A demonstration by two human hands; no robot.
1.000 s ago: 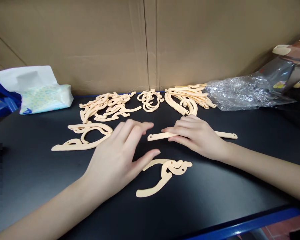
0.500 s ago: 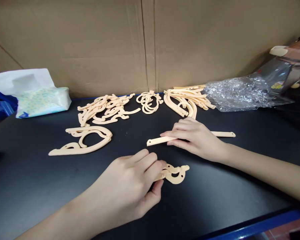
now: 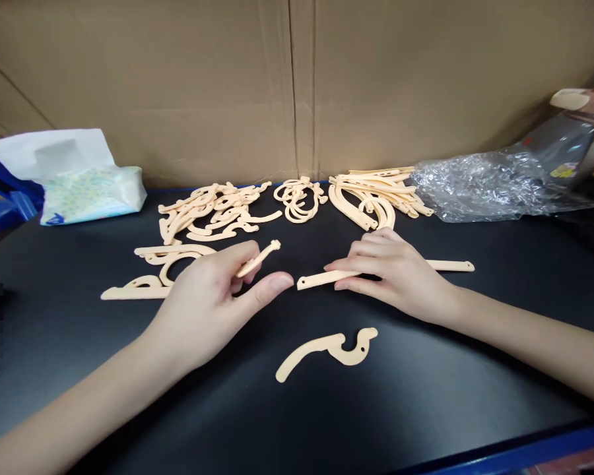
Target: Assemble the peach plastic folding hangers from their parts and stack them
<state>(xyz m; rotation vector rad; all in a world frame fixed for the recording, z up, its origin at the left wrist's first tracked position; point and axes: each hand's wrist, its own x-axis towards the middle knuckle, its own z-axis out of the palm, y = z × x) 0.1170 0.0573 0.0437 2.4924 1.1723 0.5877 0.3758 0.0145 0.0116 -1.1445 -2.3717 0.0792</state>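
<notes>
1. On the black bench (image 3: 79,369), the left hand (image 3: 205,307) was closed around a slim cream piece (image 3: 260,257), its knobbed tip projecting past the fingers, raised clear of the surface.
2. Half a second earlier, this hand was pinching a joined pair of pieces nearer the front edge. One of that pair, a curved hook piece (image 3: 327,349), now lay alone on the bench, apart from both hands; the pair had evidently been separated.
3. The right hand (image 3: 396,274) pressed flat on a straight bar (image 3: 450,266), fingers curled over its middle; its position was unchanged across the three frames.
4. The slim piece's tip pointed toward the bar's near end without touching it.
5. Behind the hands lay heaps of like cream parts (image 3: 218,211), a smaller cluster of rings (image 3: 299,198) and stacked curved arms (image 3: 371,191).
6. A partly assembled frame (image 3: 143,287) sat just left of the left hand; a tissue pack (image 3: 89,191) and clear plastic bag (image 3: 480,185) stood at the rear.
</notes>
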